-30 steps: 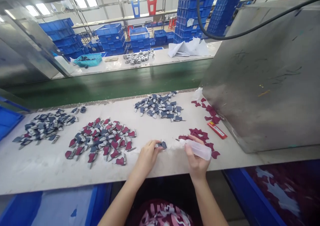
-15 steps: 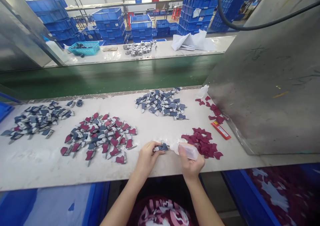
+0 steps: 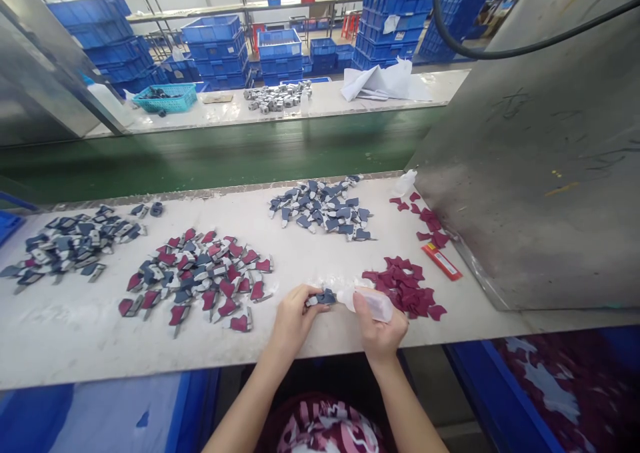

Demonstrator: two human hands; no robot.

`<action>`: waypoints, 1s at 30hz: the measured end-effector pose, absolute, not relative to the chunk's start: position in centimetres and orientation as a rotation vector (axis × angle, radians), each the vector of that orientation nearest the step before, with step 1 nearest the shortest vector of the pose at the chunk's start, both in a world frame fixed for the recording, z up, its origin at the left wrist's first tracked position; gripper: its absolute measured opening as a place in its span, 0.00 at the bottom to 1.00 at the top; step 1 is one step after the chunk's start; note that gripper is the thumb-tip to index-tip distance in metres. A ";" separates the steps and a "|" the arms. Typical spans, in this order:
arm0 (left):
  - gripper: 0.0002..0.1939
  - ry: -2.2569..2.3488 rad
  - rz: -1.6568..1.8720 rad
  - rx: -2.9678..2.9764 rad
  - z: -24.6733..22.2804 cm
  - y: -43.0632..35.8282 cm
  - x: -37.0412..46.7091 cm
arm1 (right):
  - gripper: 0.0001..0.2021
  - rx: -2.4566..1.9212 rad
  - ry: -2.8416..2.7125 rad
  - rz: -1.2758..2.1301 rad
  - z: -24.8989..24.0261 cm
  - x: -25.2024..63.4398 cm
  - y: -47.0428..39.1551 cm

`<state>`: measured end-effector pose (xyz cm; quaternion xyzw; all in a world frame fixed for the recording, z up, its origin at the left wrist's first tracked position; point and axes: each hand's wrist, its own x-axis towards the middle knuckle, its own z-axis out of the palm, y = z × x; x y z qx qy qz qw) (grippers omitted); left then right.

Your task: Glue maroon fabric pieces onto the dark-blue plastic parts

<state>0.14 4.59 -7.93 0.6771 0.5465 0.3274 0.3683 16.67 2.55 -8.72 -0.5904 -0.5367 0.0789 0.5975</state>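
Note:
Low over the front of the table, my left hand (image 3: pixel 295 314) pinches a small dark blue and grey part (image 3: pixel 324 297). My right hand (image 3: pixel 383 329) is wrapped round a clear squeeze bottle (image 3: pixel 373 304), tilted on its side. Its white nozzle points left and is at the right end of the blue part; whether it touches I cannot tell. Just right of the bottle lies a heap of maroon cut pieces (image 3: pixel 405 283). Behind my hands spreads a pile of blue and grey parts (image 3: pixel 325 206). Parts with maroon faces (image 3: pixel 225 286) are mixed with blue ones to the left.
Another pile of blue-grey parts (image 3: pixel 75 239) lies far left. A red packet (image 3: pixel 441 261) sits by the metal panel (image 3: pixel 540 173) on the right. Beyond the green belt (image 3: pixel 250 153) runs a second bench with a turquoise basket (image 3: pixel 167 99). Blue bins (image 3: pixel 200 406) stand below the table edge.
My right hand and the bottle have shifted very slightly left, bringing the nozzle closer to the blue part. My left hand keeps its grip. The view has moved a little.

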 end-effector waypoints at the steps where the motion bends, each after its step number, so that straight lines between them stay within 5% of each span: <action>1: 0.07 1.405 0.838 1.736 -7.9 4.6 0.1 | 0.08 -1.372 -1.237 0.178 -8.7 16.6 2.6; 30: 0.08 1.434 0.853 1.721 -8.2 4.6 0.3 | 0.11 -1.377 -1.095 0.281 -9.6 15.8 1.2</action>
